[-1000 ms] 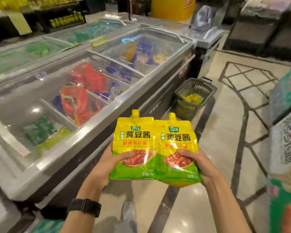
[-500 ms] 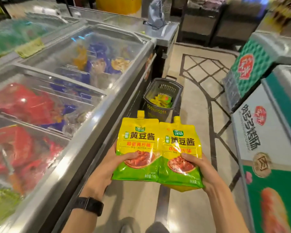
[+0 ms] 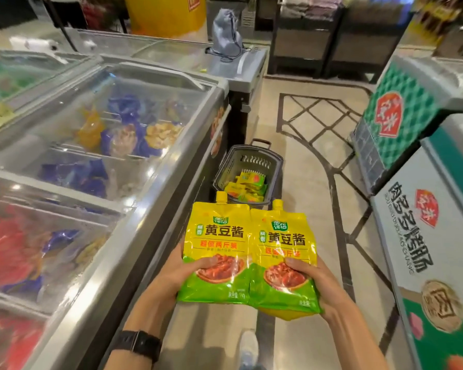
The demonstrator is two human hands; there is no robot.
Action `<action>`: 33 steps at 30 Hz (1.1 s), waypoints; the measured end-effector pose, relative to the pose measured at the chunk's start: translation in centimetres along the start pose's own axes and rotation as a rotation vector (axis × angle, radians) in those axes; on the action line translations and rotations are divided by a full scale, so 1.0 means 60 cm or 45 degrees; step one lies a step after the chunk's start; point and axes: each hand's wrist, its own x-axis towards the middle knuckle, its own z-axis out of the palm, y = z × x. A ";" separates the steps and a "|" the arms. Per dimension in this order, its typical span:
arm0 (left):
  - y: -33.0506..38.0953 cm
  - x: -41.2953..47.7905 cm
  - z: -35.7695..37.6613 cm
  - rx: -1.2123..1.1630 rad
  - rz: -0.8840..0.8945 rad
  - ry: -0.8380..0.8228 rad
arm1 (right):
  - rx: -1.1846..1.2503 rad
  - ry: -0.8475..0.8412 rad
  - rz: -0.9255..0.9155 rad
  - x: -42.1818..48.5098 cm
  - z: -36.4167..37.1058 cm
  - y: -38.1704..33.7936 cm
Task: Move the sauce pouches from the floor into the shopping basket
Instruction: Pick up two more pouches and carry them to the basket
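I hold two yellow-and-green sauce pouches upright, side by side in front of me. My left hand [image 3: 182,273] grips the left sauce pouch [image 3: 217,236] by its lower edge, thumb on its front. My right hand [image 3: 316,279] grips the right sauce pouch [image 3: 284,244] the same way. The grey shopping basket [image 3: 273,161] stands on the floor ahead, against the freezer, just beyond the pouch spouts. Several more yellow pouches [image 3: 246,185] lie inside it.
A long glass-topped chest freezer [image 3: 150,209] runs along my left. Two more freezers with printed sides [image 3: 422,236] stand on the right. A tiled aisle [image 3: 310,182] lies between them. My shoe [image 3: 247,345] shows below the pouches.
I have walked forward along the aisle: the basket is nearer and more central. Both hands keep the same grip on the two pouches.
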 end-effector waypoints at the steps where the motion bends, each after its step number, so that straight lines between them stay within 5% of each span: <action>1: 0.011 0.022 0.003 -0.007 -0.002 -0.002 | -0.003 0.005 0.012 0.020 -0.004 -0.016; 33: 0.266 0.820 -0.007 0.066 -0.267 -0.351 | 0.152 0.428 0.101 0.642 -0.066 -0.284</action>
